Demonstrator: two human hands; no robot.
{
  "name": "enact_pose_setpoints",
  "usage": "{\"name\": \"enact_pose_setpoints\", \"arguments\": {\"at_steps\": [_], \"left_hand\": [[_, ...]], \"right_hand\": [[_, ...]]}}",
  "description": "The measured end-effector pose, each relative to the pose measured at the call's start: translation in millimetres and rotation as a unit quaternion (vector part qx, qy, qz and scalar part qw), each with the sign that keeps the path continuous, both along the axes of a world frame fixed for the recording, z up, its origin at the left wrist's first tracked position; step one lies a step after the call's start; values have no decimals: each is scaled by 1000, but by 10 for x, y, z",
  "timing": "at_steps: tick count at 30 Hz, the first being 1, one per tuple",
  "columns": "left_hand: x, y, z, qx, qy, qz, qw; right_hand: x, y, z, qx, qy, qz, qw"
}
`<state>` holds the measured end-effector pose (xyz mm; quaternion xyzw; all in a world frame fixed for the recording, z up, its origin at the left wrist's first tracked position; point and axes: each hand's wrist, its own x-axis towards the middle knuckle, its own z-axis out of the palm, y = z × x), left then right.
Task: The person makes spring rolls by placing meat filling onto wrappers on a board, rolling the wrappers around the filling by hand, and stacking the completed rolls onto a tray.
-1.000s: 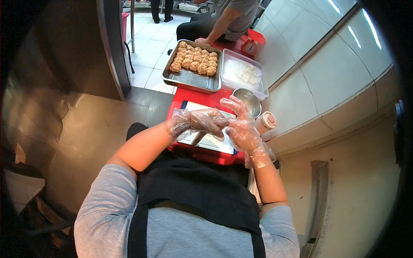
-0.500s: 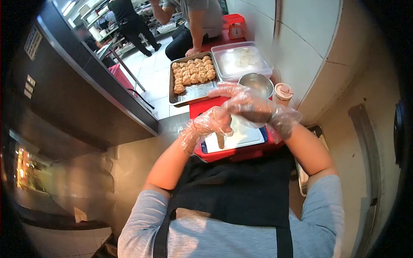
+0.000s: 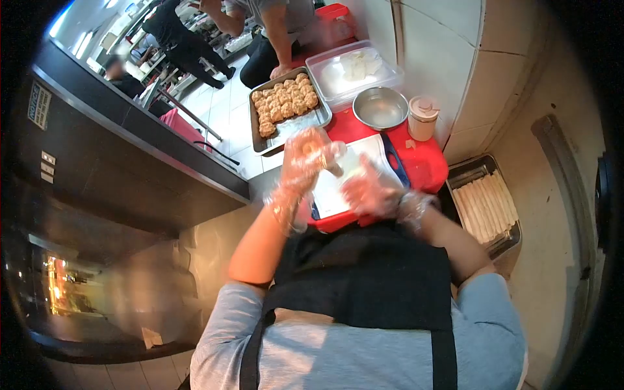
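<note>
My left hand (image 3: 307,159), in a clear plastic glove, is raised over the left side of a white cutting board (image 3: 333,201). Its fingers are curled. A short brownish end (image 3: 335,170) pokes out beside the fingertips, but what it belongs to is hidden. Low over the right half of the board is my right hand (image 3: 372,190), also gloved and smeared by motion, so its fingers are unclear. A pale patch (image 3: 354,170) shows on the board between the hands. Behind them stands a metal bowl (image 3: 381,109).
A metal tray (image 3: 286,133) holds rows of orange-brown lumps. Behind the bowl, a clear plastic container (image 3: 330,75) holds whitish sheets. A lidded jar (image 3: 422,120) stands on the red surface (image 3: 426,166). Pale rolls (image 3: 486,205) fill a tray at right. A person's hand (image 3: 281,70) rests near the lump tray.
My right hand has dropped from above the left hand to low over the board, moving apart from it. My left hand has risen slightly and turned. The view has shifted, showing the rolls.
</note>
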<state>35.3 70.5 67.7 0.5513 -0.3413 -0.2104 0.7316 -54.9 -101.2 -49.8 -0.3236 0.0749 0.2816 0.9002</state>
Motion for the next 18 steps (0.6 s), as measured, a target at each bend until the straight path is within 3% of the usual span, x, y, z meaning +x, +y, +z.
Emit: {"name": "enact_pose_setpoints", "arguments": {"at_steps": [1,4,5,8,9,10,11,12,14,16,17,18], "left_hand": [[39,23,-136,47,-171,46,983],[-274,178,-98,55,-325,-13,944],[-306,205,-101,7,-401,-42,915],[-376,366,-153,-21,-330,-34,943],[-329,434,-196,-8,-276,18,961],[-265,490,-269,4,-221,68,973],[-238,504,-317,37,-160,158,974],[-110,437,-329,53,-201,192,959],[-70,229,-339,101,-154,200,962],[32,62,-635,91,-84,104,987],[117,-22,-796,101,-92,82,987],[101,-62,-784,194,-136,116,965]], "right_hand": [[-98,240,119,43,0,-14,999],[213,531,238,186,27,-120,975],[405,513,235,224,68,-144,962],[663,412,301,36,-203,-168,964],[656,410,358,-63,-203,-205,955],[650,361,412,-240,-256,-194,916],[658,367,367,-274,-283,-198,898],[663,390,270,-307,-309,-202,877],[699,428,-125,-319,-320,-215,866],[625,413,-297,-337,-338,-215,852],[568,403,-330,-347,-351,-210,844],[502,402,-286,-357,-363,-205,836]]}}
